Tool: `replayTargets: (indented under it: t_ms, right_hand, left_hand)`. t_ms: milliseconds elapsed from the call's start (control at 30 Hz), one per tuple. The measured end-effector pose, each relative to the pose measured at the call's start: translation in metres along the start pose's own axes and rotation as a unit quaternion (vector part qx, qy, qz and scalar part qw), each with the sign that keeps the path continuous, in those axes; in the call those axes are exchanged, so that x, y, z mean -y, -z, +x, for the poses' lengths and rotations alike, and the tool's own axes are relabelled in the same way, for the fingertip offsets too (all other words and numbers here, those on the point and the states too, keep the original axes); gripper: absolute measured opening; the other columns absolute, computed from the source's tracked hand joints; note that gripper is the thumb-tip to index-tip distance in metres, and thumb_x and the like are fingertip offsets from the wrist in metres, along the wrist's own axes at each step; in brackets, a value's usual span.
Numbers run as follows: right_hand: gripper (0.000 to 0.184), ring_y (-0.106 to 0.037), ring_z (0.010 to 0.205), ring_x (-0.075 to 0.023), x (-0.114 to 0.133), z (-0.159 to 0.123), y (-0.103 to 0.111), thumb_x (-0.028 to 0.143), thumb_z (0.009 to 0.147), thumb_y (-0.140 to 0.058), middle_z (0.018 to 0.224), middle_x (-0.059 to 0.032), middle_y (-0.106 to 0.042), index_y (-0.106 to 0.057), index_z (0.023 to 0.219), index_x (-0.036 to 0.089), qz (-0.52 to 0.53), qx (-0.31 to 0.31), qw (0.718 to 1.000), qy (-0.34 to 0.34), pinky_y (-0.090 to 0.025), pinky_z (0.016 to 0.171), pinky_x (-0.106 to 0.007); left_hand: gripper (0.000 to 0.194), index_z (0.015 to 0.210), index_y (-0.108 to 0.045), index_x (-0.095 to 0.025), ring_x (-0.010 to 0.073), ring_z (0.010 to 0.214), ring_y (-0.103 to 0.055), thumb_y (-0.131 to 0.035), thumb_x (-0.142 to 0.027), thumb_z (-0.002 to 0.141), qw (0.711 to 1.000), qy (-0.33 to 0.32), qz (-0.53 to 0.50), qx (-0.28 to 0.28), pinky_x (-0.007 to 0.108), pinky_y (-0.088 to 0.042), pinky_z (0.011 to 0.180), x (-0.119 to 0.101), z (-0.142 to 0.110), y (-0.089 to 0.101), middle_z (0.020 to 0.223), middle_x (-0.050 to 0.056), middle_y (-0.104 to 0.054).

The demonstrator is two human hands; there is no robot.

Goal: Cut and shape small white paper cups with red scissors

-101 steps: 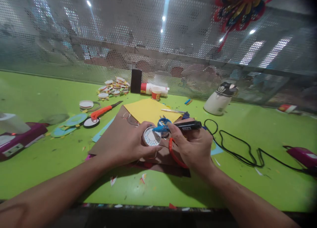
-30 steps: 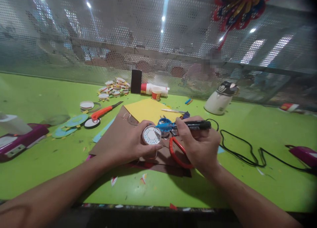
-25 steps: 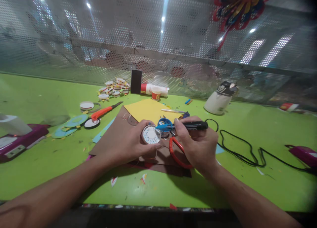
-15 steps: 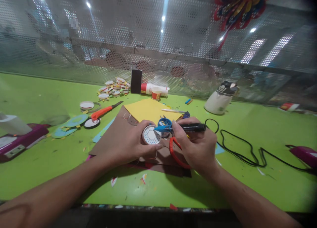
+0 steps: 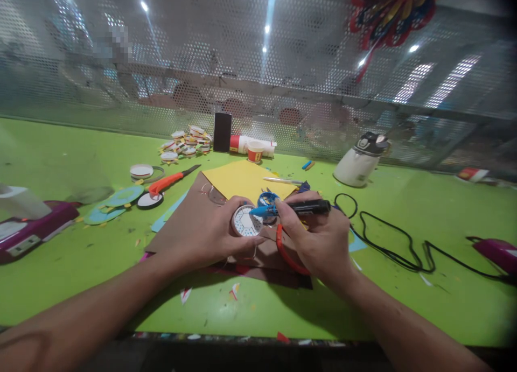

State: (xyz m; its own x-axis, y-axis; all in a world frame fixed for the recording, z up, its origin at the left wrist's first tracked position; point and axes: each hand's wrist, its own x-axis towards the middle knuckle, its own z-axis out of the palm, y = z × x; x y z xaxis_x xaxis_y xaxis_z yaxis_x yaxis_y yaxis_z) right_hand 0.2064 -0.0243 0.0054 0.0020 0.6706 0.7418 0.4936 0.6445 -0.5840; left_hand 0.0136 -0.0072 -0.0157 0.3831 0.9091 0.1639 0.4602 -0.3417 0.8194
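My left hand (image 5: pixel 220 229) is closed around the rim of a small white round disc (image 5: pixel 247 222), which has a hexagon outline and blue dots on its face. In my right hand (image 5: pixel 317 232) is a marker (image 5: pixel 301 207) with a black barrel and a blue front end; its tip is at the disc's upper right. Behind the marker sits a small round blue object with bits in it (image 5: pixel 267 199), partly covered. A red loop handle (image 5: pixel 285 253) shows beside my right palm. Brown sheets (image 5: pixel 177 229) and a yellow sheet (image 5: pixel 242 178) lie under and beyond my hands.
On the left are an orange-handled knife (image 5: pixel 165 183), blue paper rings (image 5: pixel 125 196) and a purple power strip (image 5: pixel 40 229). Farther back stand a pile of small discs (image 5: pixel 188 143), a phone (image 5: pixel 222 132), a paper cup (image 5: pixel 254 152) and a white jug (image 5: pixel 357 165). A black cord (image 5: pixel 398 251) runs right.
My right hand and the marker have shifted slightly to the left, and the tip is a little farther left on the disc. My left hand stays where it was.
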Motion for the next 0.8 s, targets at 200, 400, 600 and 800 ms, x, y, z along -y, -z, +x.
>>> replayTargets:
  t_ms: [200,400,600,800]
  right_hand:
    - [0.023,-0.059,0.059,-0.0149,-0.0034,-0.0026,-0.0006,0.034,0.085,-0.072,0.065,0.0004,-0.065,-0.063,0.07,0.019,0.003,0.001,1.0,0.001,-0.048,0.06,-0.031]
    - [0.023,-0.056,0.057,-0.0137,-0.0058,-0.0057,-0.0018,0.032,0.084,-0.073,0.063,0.0016,-0.062,-0.063,0.069,0.019,0.014,-0.004,1.0,0.013,-0.046,0.059,-0.031]
    - [0.028,-0.056,0.057,-0.013,-0.0029,-0.0035,0.0003,0.031,0.085,-0.072,0.059,0.0032,-0.058,-0.058,0.064,0.02,0.015,-0.05,0.998,0.029,-0.046,0.058,-0.03]
    - [0.031,-0.055,0.056,-0.0123,-0.0062,-0.0012,0.0018,0.033,0.085,-0.073,0.056,0.0049,-0.055,-0.055,0.062,0.021,-0.006,-0.06,0.997,0.04,-0.046,0.058,-0.03]
  left_hand:
    - [0.048,0.11,-0.053,-0.018,0.0213,0.08,-0.061,-0.074,-0.042,0.075,1.0,-0.02,0.013,-0.015,0.032,-0.048,0.067,0.0029,0.001,-0.0024,0.093,0.004,-0.064]
    - [0.042,0.107,-0.054,-0.019,0.0195,0.076,-0.061,-0.073,-0.04,0.076,1.0,-0.012,0.007,0.001,0.029,-0.047,0.063,0.0022,0.0,-0.0015,0.088,0.002,-0.063]
    - [0.041,0.107,-0.053,-0.02,0.0172,0.071,-0.058,-0.072,-0.043,0.079,1.0,-0.012,-0.013,0.004,0.028,-0.045,0.06,0.0005,0.0003,0.0011,0.083,0.0,-0.063]
    - [0.045,0.11,-0.053,-0.019,0.0182,0.077,-0.06,-0.072,-0.046,0.08,1.0,-0.02,-0.022,0.003,0.03,-0.047,0.065,-0.0017,0.0006,0.0016,0.09,0.002,-0.064]
